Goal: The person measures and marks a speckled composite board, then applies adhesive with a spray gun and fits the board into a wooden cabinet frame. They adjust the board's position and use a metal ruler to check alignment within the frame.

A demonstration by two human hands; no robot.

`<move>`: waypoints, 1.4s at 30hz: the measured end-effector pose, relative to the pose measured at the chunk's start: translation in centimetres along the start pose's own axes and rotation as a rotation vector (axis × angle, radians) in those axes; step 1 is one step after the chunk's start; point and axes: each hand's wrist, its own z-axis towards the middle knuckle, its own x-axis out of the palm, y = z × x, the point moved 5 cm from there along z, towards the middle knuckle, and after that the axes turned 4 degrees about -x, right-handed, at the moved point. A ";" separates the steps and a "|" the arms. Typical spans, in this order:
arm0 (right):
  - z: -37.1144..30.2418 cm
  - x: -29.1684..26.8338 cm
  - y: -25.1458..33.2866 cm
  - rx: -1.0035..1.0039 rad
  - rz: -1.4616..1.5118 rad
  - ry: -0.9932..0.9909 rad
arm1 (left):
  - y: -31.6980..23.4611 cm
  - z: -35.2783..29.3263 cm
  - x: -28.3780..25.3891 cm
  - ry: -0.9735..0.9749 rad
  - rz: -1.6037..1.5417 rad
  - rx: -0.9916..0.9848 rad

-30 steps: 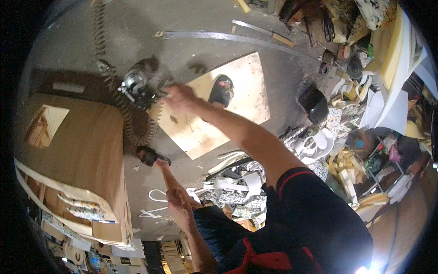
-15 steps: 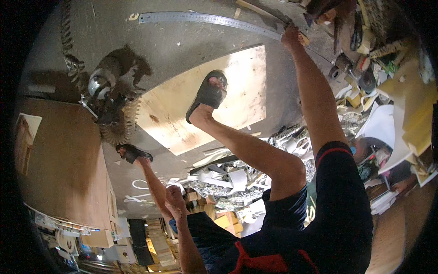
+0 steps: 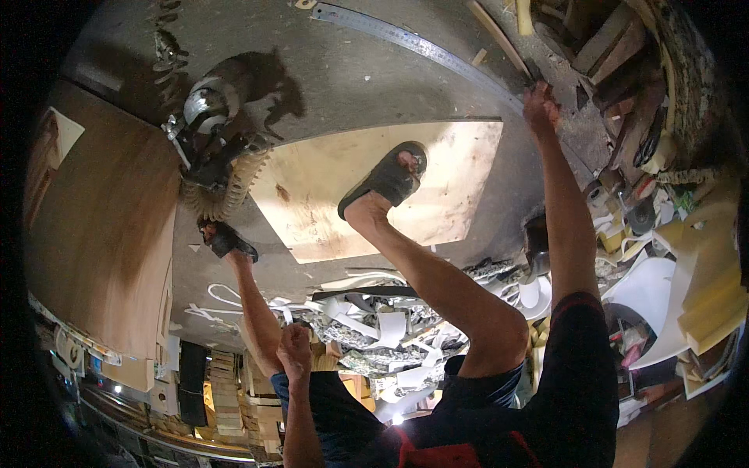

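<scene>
My right hand (image 3: 541, 108) reaches far out to the floor at the upper right, its fingers closed. One end of a long metal ruler (image 3: 406, 39) meets this hand, and a thin wooden strip (image 3: 499, 37) ends just above it. What the fingers grip is hidden. My left hand (image 3: 295, 355) is a fist held up over my left leg, and I cannot see inside it. Between my hands a pale plywood sheet (image 3: 320, 187) lies on the floor. My right foot, in a black sandal (image 3: 386, 183), is planted on it.
A metal-bodied tool (image 3: 209, 109) with a coiled hose (image 3: 242, 183) stands left of the plywood. A large brown board (image 3: 109, 226) fills the left side. Scraps (image 3: 390, 327) pile up near my legs. Wood offcuts (image 3: 616, 43) and a curled white sheet (image 3: 644, 300) lie at the right.
The whole view has turned and shifted, so the plywood sits lower and further right. My right hand stays at the ruler's end; the yellowish piece seen beside it before no longer shows.
</scene>
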 end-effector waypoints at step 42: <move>-17.7 -17.2 12.0 -0.432 1.022 0.175 | -3.2 -2.1 1.9 0.221 -0.279 0.007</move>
